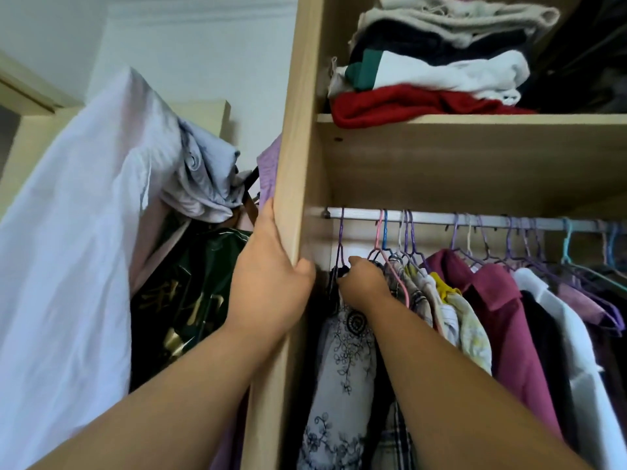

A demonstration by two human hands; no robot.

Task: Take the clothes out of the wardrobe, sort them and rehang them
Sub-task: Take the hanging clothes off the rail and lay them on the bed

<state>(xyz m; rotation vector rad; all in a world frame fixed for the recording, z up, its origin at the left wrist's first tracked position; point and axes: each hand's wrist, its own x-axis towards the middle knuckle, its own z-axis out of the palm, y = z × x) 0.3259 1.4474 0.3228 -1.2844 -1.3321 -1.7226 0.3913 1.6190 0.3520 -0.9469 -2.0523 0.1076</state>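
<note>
Many clothes (481,300) packed tight on hangers (412,239) along rail (431,217), under shelf (475,121); leftmost patterned garment (342,368) close beside panel (293,130). Grips garment's top at its hook with right hand (364,284), arm stretched up. Clasps panel's front edge with left hand (269,279), thumb wrapped inside. Scant slack between hangers; folded knitwear (424,69) on shelf.

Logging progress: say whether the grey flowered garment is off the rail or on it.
On the rail. The garment hangs from a purple hanger hooked over the rail; the right hand grips its top.
</note>
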